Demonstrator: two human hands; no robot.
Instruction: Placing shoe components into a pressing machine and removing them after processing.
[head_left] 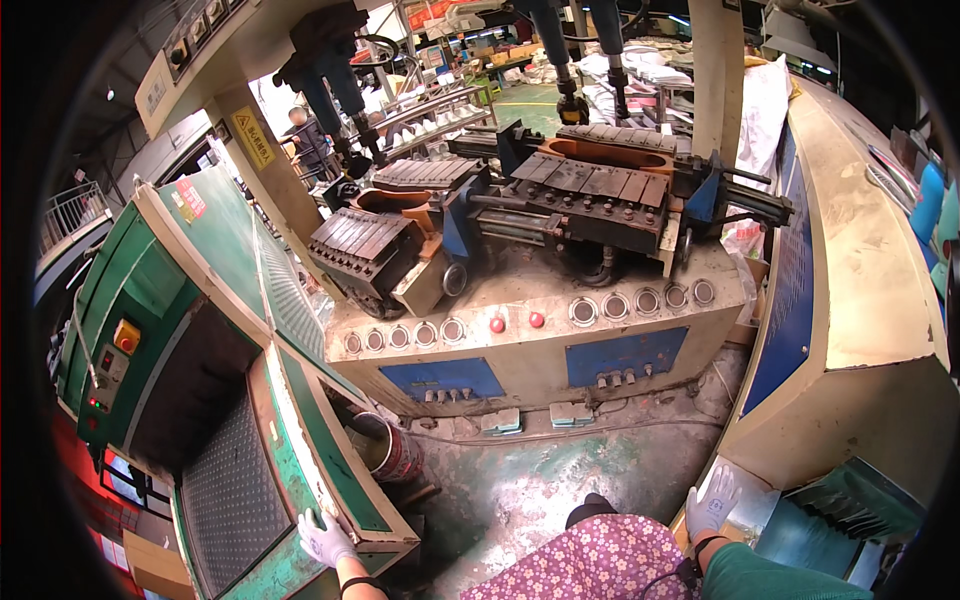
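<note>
My left hand (327, 540), in a white glove, lies with its fingers apart on the worn edge of a green machine (300, 480). This machine has an opening with a dark dotted bed (235, 490). On the right, my right hand (713, 500), gloved alike, has its fingers spread beside the lower side of a cream machine (850, 440); whether it touches the panel I cannot tell. Neither hand holds anything. Straight ahead stands a two-station press (530, 365) with rows of metal plates (590, 180), round dials and two red buttons (517, 322).
Two small pedals (572, 413) sit on the floor before the press. A bucket (390, 450) stands by the green machine. To my right is a blue-green metal tray (810, 540). Another person (310, 140) is far back left. My flowered apron (590, 565) shows below.
</note>
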